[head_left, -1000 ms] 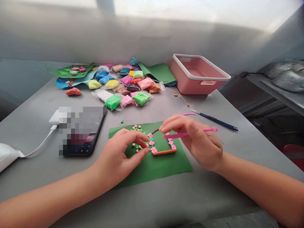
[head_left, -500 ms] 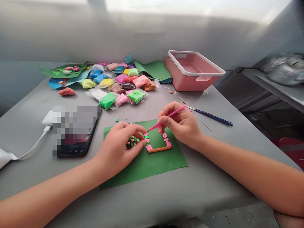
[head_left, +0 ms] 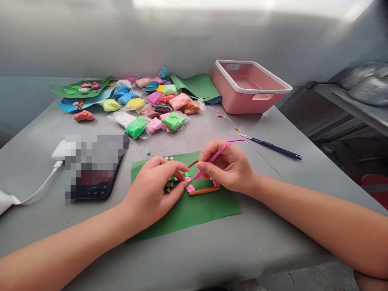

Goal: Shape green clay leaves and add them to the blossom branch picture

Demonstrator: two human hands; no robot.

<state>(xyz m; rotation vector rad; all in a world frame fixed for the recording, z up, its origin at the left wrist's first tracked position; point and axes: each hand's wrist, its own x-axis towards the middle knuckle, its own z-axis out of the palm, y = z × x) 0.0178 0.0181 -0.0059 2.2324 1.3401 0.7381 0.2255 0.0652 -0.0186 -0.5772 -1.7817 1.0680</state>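
Note:
A green paper sheet [head_left: 212,202] carries a clay frame with an orange-brown bottom bar [head_left: 204,190]. Small pink clay flowers [head_left: 190,188] and bits of green clay sit along its left side. My right hand [head_left: 228,165] pinches a slim pink modelling tool [head_left: 214,161], its tip down at the left-side flowers. A second pink strip [head_left: 236,140] sticks out behind those fingers; whether it is held too, I cannot tell. My left hand [head_left: 160,182] rests curved over the sheet, thumb and forefinger tips apart beside the same flowers. Pink-dotted greenery [head_left: 171,184] is partly hidden beneath it.
Clay packets [head_left: 154,105] in many colours lie at the back, near a pink basket [head_left: 254,103]. A phone [head_left: 103,169] with a white charger is on the left. A dark blue pen-like tool [head_left: 275,148] and thin wire [head_left: 263,157] lie on the right.
My right hand has come slightly down and left, with the pink tool steeper and its tip lower at the flowers. The second pink strip now shows behind it. My left hand has hardly moved.

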